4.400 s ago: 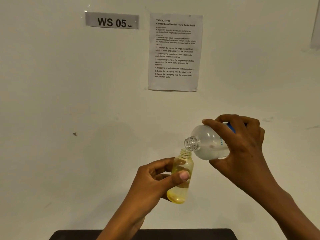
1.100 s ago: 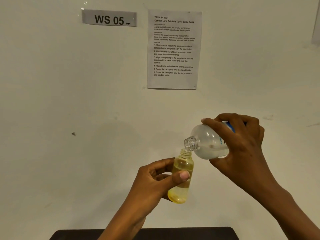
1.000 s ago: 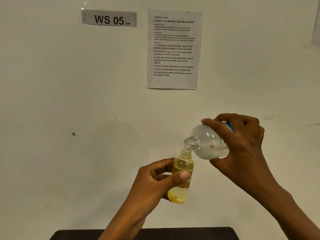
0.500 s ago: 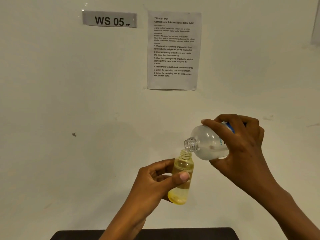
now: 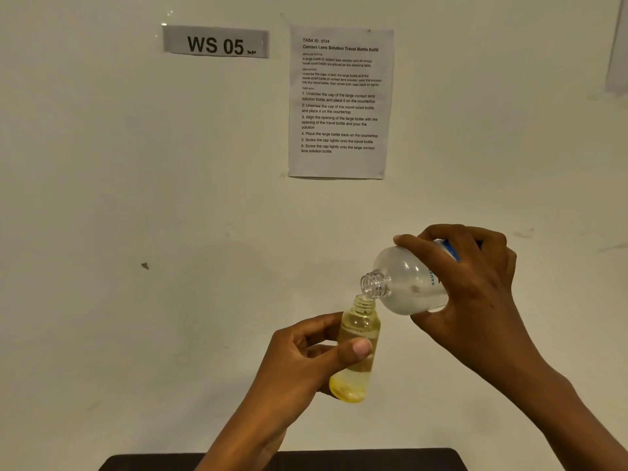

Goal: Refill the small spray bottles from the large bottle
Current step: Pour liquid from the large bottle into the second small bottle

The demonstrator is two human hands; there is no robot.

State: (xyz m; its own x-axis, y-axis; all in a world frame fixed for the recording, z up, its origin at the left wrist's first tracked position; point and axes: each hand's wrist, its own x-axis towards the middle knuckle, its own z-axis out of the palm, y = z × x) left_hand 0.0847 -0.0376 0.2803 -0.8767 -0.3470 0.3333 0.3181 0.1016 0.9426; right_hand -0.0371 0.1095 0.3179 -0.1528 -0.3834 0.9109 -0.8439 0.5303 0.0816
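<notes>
Support surface: a dark, flat tabletop [image 5: 373, 461] with rounded far corners, visible only as a narrow strip along the bottom centre of the frame. A pale wall [image 5: 102, 300] rises behind it. The visible strip is too small to show what lies on it.

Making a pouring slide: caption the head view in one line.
Right hand tilts a clear, blue-labelled large plastic bottle, neck over the open small yellow-tinted bottle gripped by the left hand.
</notes>
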